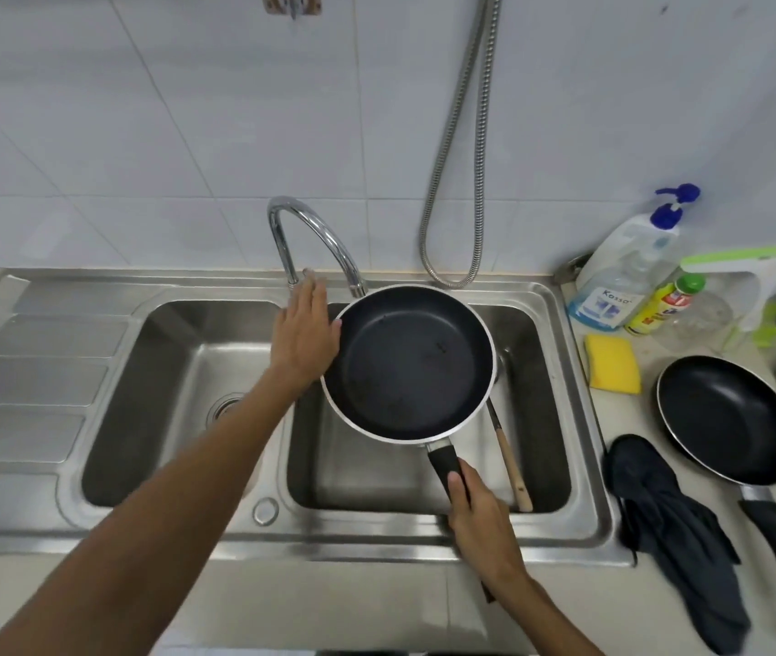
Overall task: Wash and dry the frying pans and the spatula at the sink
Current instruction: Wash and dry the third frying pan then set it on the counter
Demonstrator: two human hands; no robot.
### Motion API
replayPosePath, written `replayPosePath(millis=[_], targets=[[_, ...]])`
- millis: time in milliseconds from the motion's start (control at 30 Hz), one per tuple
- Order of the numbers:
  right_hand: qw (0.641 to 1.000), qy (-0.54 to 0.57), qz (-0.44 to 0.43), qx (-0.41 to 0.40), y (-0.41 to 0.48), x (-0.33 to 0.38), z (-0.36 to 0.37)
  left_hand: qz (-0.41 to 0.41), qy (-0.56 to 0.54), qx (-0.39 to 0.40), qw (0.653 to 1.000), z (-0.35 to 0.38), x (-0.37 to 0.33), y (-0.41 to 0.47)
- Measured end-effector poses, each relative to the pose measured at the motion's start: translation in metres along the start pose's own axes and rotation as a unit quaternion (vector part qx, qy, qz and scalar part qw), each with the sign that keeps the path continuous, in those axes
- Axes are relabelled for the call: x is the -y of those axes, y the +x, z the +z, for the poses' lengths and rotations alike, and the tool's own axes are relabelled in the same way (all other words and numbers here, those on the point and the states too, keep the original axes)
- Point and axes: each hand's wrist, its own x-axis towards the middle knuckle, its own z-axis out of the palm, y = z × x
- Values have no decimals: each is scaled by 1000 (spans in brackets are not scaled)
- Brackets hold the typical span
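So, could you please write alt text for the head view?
A right hand holds a black frying pan by its handle over the right sink basin, while the left hand reaches to the tap.

A double sink is set into the worktop, with the tap behind the divider between its two basins. A frying pan is held over the right basin, above a spatula lying inside it. Right of the sink, a sponge lies in front of two bottles, a cloth hangs near the front, and a second frying pan rests further right.
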Motion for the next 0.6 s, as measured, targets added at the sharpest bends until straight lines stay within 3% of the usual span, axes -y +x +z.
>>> replayPosePath(millis=[200, 600], targets=[[1000, 12, -7, -12, -4, 8, 1, 24, 108, 96, 989, -3, -1, 44], [1000, 21, -12, -15, -10, 10, 5, 41, 137, 55, 988, -10, 5, 33]])
